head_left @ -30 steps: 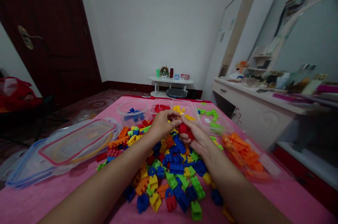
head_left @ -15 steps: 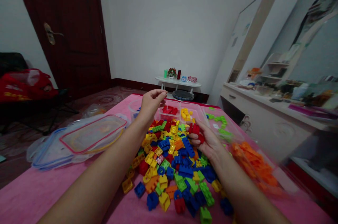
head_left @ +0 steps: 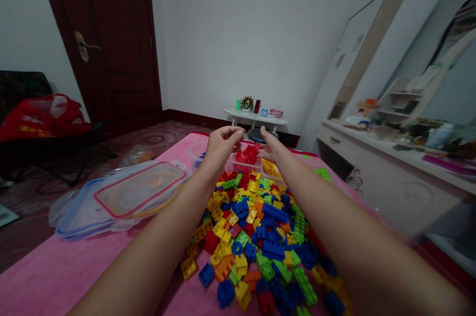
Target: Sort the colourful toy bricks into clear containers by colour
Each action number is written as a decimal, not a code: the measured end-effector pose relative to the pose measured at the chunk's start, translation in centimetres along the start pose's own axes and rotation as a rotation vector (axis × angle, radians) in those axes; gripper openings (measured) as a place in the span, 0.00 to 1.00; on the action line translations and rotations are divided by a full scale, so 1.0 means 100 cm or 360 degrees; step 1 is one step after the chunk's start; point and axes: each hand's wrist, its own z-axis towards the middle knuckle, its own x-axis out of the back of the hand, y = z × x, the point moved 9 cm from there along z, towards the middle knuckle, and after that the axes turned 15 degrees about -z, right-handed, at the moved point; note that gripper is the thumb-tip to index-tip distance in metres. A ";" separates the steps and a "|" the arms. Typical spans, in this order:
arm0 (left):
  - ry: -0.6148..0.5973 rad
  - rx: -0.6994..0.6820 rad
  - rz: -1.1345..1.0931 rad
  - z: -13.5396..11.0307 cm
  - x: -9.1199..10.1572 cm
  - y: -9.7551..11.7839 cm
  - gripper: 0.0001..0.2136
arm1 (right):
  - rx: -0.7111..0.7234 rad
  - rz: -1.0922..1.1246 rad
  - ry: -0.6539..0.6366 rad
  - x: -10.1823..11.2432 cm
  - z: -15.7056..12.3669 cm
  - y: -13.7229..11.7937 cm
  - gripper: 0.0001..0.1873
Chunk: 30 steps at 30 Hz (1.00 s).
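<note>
My left hand (head_left: 224,143) hovers at the left side of a small clear box (head_left: 243,168) of red bricks (head_left: 247,154). Its fingers are loosely curved, and nothing shows in them. From the right, my right hand (head_left: 270,148) reaches over the same box, thumb raised and fingers apart. Red bricks lie just below and beside its fingertips, heaped above the rim. A large mixed pile of toy building bricks (head_left: 256,236) in yellow, blue, green, red and orange spreads across the pink cloth between my forearms.
A round clear tub (head_left: 195,157) with blue bricks stands left of the red ones. A box of yellow bricks (head_left: 270,168) is on the right, partly behind my arm. Clear lids (head_left: 139,189) with coloured seals lie stacked on the left of the pink cloth (head_left: 100,269).
My right hand has moved forward from above the pile to the red box and opened, letting go of its red bricks. The red heap is higher. My left hand stays beside it.
</note>
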 end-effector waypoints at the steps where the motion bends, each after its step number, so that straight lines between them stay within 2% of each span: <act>1: -0.0027 -0.0003 0.0058 0.001 -0.001 -0.003 0.14 | 0.0021 -0.0037 0.0029 0.002 0.000 0.001 0.22; 5: -0.0216 -0.0116 0.0504 0.004 -0.007 -0.017 0.11 | 0.0304 -0.0271 0.0123 0.013 -0.018 0.009 0.18; 9: -0.0685 -0.0087 0.1191 -0.007 -0.024 -0.054 0.11 | 0.0631 -0.0680 0.0035 0.026 -0.048 0.022 0.11; 12: -0.1000 -0.0021 0.1591 -0.025 -0.033 -0.084 0.13 | 0.0833 -0.1170 0.0214 0.052 -0.064 0.028 0.07; 14: -0.1133 -0.0009 0.1775 -0.036 -0.037 -0.097 0.14 | 0.0885 -0.1539 0.0378 0.069 -0.069 0.033 0.06; 17: -0.1181 -0.0030 0.1957 -0.045 -0.039 -0.108 0.15 | 0.0757 -0.2023 0.0384 0.077 -0.068 0.051 0.09; 20: -0.1155 -0.0071 0.2090 -0.049 -0.040 -0.112 0.17 | 0.0687 -0.2334 0.0277 0.069 -0.071 0.066 0.13; 22: -0.1174 -0.0066 0.2140 -0.052 -0.041 -0.115 0.17 | 0.0702 -0.2464 0.0293 0.064 -0.075 0.068 0.17; 26: -0.1108 -0.0030 0.2142 -0.050 -0.039 -0.112 0.17 | 0.0698 -0.2535 0.0366 0.063 -0.084 0.061 0.19; 30: -0.1047 -0.0106 0.2221 -0.047 -0.036 -0.103 0.15 | 0.0828 -0.2344 0.0349 0.056 -0.095 0.047 0.16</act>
